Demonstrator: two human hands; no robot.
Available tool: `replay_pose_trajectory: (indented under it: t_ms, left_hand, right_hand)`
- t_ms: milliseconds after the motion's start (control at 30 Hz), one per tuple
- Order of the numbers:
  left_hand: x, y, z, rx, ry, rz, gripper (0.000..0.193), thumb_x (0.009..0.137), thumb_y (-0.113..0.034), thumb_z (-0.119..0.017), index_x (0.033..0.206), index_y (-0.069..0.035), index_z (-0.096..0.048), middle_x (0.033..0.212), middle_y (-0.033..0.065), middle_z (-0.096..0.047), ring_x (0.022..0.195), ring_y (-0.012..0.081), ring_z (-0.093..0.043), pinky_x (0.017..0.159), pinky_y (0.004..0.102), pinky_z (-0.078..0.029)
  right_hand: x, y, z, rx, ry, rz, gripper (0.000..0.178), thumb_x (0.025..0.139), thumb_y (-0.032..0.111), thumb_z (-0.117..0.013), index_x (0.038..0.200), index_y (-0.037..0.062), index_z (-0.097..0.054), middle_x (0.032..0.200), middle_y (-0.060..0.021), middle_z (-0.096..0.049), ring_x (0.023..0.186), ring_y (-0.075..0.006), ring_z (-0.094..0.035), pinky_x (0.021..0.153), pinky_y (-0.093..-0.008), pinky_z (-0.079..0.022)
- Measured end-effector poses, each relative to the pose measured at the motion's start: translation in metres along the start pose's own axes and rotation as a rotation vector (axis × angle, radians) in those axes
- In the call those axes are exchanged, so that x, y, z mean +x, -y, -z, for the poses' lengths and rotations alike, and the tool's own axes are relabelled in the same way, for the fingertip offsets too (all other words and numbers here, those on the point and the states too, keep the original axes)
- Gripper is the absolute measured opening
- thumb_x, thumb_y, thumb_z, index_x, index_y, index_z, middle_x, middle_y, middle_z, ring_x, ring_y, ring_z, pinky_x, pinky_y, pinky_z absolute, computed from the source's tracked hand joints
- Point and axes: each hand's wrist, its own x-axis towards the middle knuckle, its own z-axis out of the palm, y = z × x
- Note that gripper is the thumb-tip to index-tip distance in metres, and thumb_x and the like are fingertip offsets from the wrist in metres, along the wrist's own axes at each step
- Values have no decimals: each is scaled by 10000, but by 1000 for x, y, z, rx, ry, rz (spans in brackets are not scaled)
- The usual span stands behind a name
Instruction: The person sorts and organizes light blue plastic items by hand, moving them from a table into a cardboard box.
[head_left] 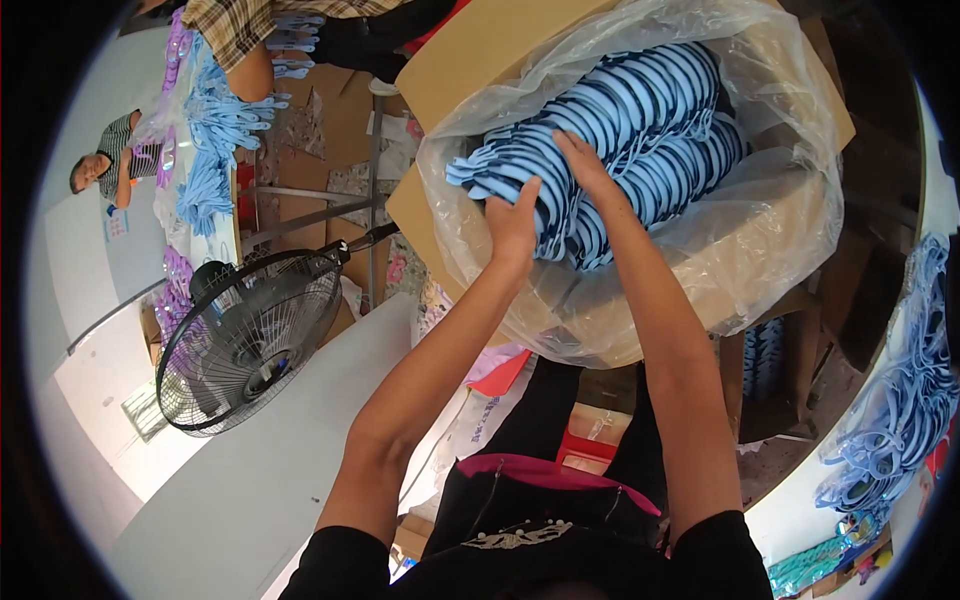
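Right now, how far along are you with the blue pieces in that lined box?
Looks early. Done: hard to tell; loose blue pieces lie heaped on the far table. In hand: left hand and right hand both press a packed row of blue plastic pieces inside the bag-lined cardboard box. Left: the box is close to full, rows mostly tightly stacked.

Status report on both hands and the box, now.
Left hand on the stack of blue hangers, grip around its near end. Right hand flat on top of the stack. Hangers sit in a plastic-lined cardboard box. Nothing in the way.
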Motion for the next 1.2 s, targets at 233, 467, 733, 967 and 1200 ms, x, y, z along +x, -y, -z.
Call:
replay_pose_trajectory:
  t_ms: [233,467,733,967,1200]
  left_hand:
    - [41,14,-29,70,20,-293,416,899,-214,-766,1192,44,-622,1125,129,-712,1027,201,-653,932,337,-491]
    - [68,32,-7,69,-72,65,452,898,-265,-793,1191,44,-644,1121,100,-706,990,182,-634,882,334,-498]
    - [9,-1,-8,-90,-4,222,604,973,-282,-680,1436,58,-488,1440,168,-561,1306,238,-533,1086,344,-407]
    - [31,-2,-36,502,-139,-491,642,978,-263,-611,1488,70,-405,1559,275,-377,1459,414,-342,1208,450,-266]
    - [106,74,-53,779,-512,-670,534,991,-302,-575,1375,64,-512,1444,276,-493,1356,447,-417,1158,518,-305]
  right_hand:
    - [7,-21,-5,91,-412,252,538,956,373,-663,1344,0,-628,1204,-270,-698,1120,-345,-669,1003,-360,-481]
    - [4,-26,-24,-288,-471,331,659,980,394,-635,1444,-25,-428,1395,-302,-536,1272,-452,-531,1087,-454,-424]
    - [3,-19,-19,-328,-501,253,614,997,385,-606,1429,-16,-433,1354,-301,-561,1228,-457,-557,1054,-470,-448]
    - [0,-15,-17,-313,-477,243,594,1020,376,-586,1434,-20,-431,1367,-307,-557,1240,-460,-552,1063,-460,-439]
    - [0,-26,-8,-310,-434,263,574,998,356,-616,1416,0,-449,1331,-304,-569,1228,-465,-555,1039,-475,-458]
